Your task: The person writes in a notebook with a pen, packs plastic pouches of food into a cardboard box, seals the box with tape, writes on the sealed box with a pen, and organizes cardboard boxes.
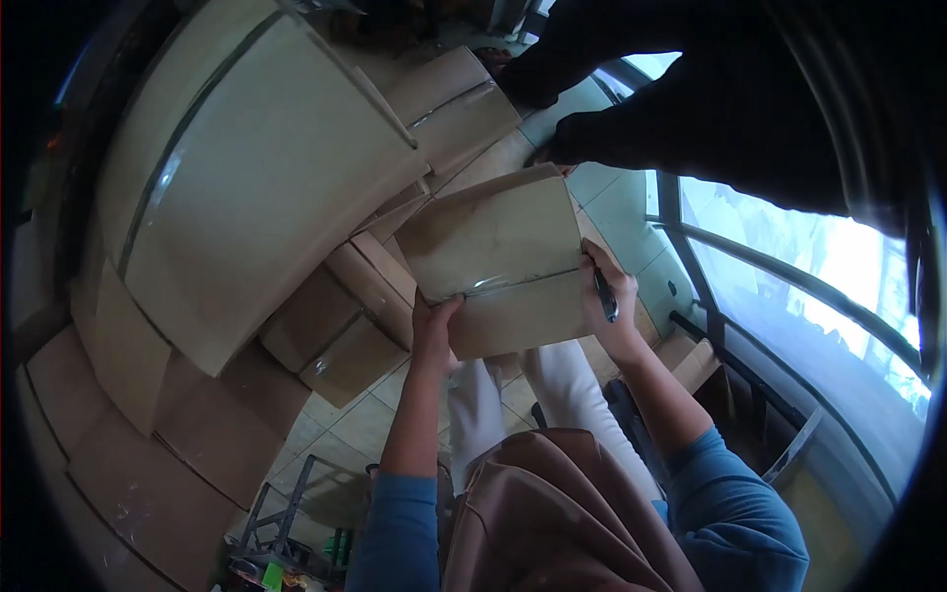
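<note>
A cardboard box, with clear tape along its middle seam, is held up in front of me between both hands. My left hand grips its near left corner, the thumb lying on top by the tape. On the right side of the box, my right hand presses against the edge. A dark pen-like object is tucked in the fingers of that same hand. The underside of the box is hidden.
Large taped cartons are stacked on the left, with smaller boxes beside them on the tiled floor. A person in dark trousers stands beyond the box. A metal-framed window is on the right.
</note>
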Action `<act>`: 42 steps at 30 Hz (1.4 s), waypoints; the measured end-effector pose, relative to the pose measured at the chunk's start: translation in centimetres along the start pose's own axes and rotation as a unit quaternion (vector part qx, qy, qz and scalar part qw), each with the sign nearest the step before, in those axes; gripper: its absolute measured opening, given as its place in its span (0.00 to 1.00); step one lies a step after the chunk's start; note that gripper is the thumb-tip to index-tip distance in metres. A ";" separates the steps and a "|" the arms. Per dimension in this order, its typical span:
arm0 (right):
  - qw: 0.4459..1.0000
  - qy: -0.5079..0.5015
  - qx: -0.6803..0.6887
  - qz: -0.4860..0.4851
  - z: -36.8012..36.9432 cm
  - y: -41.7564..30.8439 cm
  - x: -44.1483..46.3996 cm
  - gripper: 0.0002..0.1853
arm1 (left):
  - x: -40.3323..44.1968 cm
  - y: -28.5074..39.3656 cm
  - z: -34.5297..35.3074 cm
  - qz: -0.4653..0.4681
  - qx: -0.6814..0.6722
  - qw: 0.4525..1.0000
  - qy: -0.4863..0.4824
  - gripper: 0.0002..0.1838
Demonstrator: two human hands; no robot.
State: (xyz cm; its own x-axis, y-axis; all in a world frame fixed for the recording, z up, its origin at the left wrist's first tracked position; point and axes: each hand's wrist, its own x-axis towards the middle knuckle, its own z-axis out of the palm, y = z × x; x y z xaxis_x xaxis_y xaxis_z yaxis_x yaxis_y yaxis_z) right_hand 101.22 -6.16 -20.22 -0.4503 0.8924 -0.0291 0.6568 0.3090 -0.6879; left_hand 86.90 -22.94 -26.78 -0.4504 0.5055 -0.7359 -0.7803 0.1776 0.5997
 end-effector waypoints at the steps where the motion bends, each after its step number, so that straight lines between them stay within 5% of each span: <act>1: 1.000 0.001 -0.004 -0.005 -0.4 -0.4 0.2 0.10 | 1.4 -1.2 -0.8 -0.002 0.003 1.000 -0.014 0.31; 5: 0.999 -0.027 -0.019 0.033 -1.2 -0.7 1.1 0.11 | 4.6 -1.9 0.2 0.006 -0.042 0.999 -0.033 0.27; 7: 0.998 0.013 -0.025 -0.047 -1.2 -0.2 1.5 0.13 | 5.6 -1.7 1.0 0.020 -0.051 0.997 -0.047 0.25; 15: 0.995 0.075 -0.017 -0.062 0.8 4.6 4.5 0.12 | 9.0 -1.7 3.9 0.095 -0.105 0.986 -0.091 0.26; 30: 0.988 0.141 -0.014 -0.063 5.5 7.3 15.1 0.11 | 15.3 2.7 7.4 0.196 0.066 0.978 -0.042 0.33; 40: 0.980 0.153 0.064 -0.106 12.1 7.0 26.3 0.12 | 19.6 8.2 10.6 0.405 0.247 0.865 0.162 0.36; 42: 0.967 0.098 0.105 -0.212 15.0 8.3 28.0 0.15 | 21.2 7.9 10.0 0.438 0.273 0.829 0.214 0.38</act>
State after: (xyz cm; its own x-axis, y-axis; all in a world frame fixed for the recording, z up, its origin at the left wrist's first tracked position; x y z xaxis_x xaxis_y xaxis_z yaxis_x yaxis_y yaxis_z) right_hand 85.02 16.42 -37.67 -0.5148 0.7523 0.4112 0.2920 0.6048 -0.7409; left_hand 75.59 -2.36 -34.48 -0.9447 0.3172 0.0834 0.1881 0.3155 0.9301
